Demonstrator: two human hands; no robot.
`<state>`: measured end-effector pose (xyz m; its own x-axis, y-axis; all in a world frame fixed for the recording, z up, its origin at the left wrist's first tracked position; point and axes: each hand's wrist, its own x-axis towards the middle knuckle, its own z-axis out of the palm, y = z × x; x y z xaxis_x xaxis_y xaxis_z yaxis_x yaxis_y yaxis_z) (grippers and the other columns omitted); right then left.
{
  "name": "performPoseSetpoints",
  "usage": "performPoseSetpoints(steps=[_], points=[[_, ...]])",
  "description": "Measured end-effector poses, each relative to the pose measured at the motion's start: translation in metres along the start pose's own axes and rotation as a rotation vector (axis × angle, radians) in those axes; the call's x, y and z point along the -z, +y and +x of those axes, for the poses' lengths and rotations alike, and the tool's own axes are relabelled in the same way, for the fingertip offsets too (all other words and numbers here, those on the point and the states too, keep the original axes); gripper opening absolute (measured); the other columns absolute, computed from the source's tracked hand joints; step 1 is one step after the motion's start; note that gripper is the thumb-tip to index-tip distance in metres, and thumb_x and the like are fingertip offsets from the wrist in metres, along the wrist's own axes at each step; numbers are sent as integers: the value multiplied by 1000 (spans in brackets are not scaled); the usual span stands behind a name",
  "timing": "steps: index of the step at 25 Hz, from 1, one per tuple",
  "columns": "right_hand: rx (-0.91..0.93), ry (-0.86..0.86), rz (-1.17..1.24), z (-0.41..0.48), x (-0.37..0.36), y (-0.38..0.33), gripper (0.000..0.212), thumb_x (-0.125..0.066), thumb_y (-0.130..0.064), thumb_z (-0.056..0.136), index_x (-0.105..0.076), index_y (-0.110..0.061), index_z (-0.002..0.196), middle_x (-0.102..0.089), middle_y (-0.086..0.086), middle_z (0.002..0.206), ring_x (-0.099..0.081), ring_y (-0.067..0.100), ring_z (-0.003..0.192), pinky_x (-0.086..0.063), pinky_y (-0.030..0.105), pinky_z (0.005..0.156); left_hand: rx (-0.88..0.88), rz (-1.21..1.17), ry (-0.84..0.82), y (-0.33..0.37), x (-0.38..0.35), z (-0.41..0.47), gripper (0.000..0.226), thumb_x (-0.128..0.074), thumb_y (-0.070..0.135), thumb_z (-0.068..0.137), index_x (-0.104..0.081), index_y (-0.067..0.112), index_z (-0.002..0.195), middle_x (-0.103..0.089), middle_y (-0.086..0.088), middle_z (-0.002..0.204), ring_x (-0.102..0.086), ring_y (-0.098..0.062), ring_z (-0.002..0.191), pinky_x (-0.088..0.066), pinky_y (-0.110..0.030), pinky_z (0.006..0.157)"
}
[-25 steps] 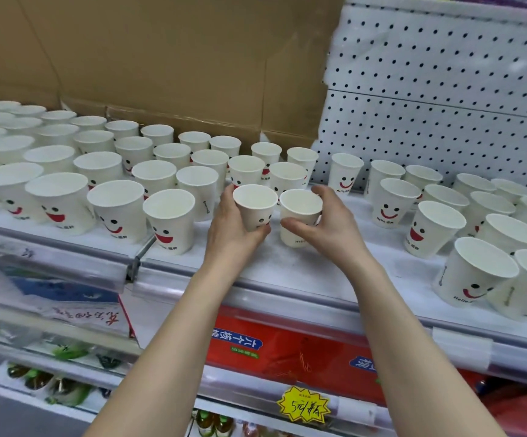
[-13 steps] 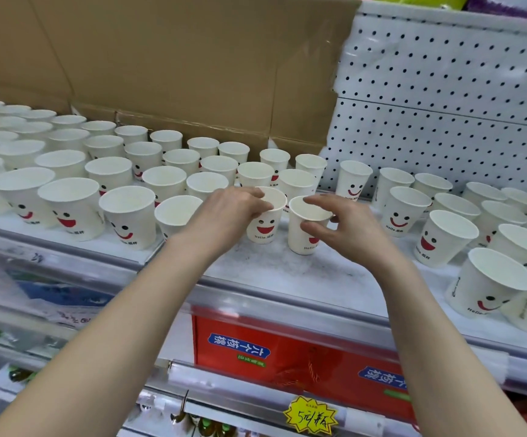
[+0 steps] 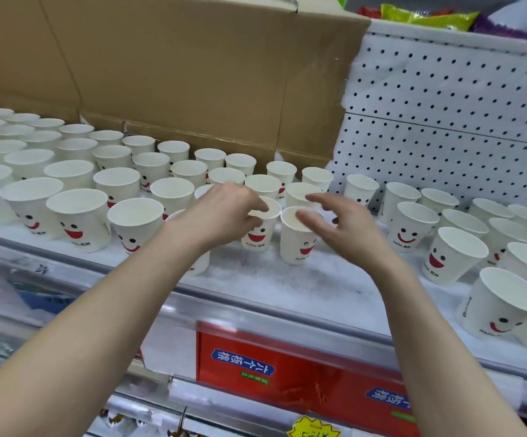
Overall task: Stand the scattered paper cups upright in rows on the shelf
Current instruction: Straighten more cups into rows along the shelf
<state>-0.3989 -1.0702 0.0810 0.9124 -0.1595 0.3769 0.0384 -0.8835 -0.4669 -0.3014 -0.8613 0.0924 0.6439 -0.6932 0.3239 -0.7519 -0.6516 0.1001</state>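
On one cup (image 3: 259,238), curled left fingers (image 3: 259,205)

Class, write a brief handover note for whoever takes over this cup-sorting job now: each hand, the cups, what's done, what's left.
Left hand pinches the rim of an upright smiley cup. Right hand is open, fingers spread over the neighbouring cup. Done: tidy rows fill the left of the shelf. Left: line up the loose cups on the right.
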Motion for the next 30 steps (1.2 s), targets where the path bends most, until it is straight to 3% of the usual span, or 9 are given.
performPoseSetpoints(steps=[3,7,9,12,14,20,25,28,30], points=[[-8,132,-70,30,19,9,22,-61,-28,92,-70,-27,112,-66,-3,116,-60,15,101,-47,33,86,14,-82,31,-5,23,18,28,-58,30,92,-66,28,119,-65,7,121,-56,-17,114,-42,-29,89],[37,-150,-307,67,30,19,30,-67,-4,83,-75,-26,104,-66,-7,118,-58,11,91,-35,16,74,4,13,-30,-18,35,67,36,-58,31,93,-59,26,128,-62,4,127,-52,-20,119,-37,-27,85],[64,-220,-362,77,23,21,25,-70,-9,82,-76,-27,99,-68,-11,114,-61,11,96,-38,15,75,20,34,-137,-24,29,86,48,-57,41,92,-49,27,137,-55,5,136,-48,-21,125,-38,-29,88],[84,-215,-362,85,15,24,18,-69,-13,83,-76,-26,93,-71,-8,103,-62,14,94,-49,25,81,18,51,-313,-30,13,106,65,-59,56,83,-42,31,141,-50,5,141,-46,-21,128,-42,-34,100],[95,-187,-394,87,15,27,17,-69,-13,83,-76,-26,92,-71,-7,99,-62,16,92,-50,28,79,-8,102,-356,-32,4,114,66,-62,58,78,-46,34,137,-55,3,135,-51,-22,121,-46,-37,95],[99,-146,-448,81,23,35,18,-68,-11,84,-77,-23,92,-71,-5,99,-60,17,93,-49,32,80,-77,71,-263,-30,-4,125,61,-67,50,79,-50,30,135,-59,5,129,-53,-21,115,-39,-28,78],[102,-140,-463,79,20,37,23,-65,-9,85,-75,-24,98,-70,-4,104,-59,20,100,-49,34,84,-97,43,-236,-27,-3,126,63,-66,56,79,-49,29,134,-57,5,131,-51,-21,118,-36,-29,80],[76,-4,-320,70,23,31,24,-62,-6,87,-75,-22,99,-70,-2,104,-60,19,96,-48,35,84,-119,2,-153,-35,12,112,52,-64,56,80,-58,30,124,-64,5,116,-56,-18,106,-41,-29,77],[71,26,-174,55,25,19,14,-62,-19,90,-75,-25,92,-68,-10,97,-57,9,88,-47,29,78,-145,-36,-152,-36,23,95,40,-67,54,80,-64,31,112,-66,9,103,-58,-13,96,-47,-31,77]])
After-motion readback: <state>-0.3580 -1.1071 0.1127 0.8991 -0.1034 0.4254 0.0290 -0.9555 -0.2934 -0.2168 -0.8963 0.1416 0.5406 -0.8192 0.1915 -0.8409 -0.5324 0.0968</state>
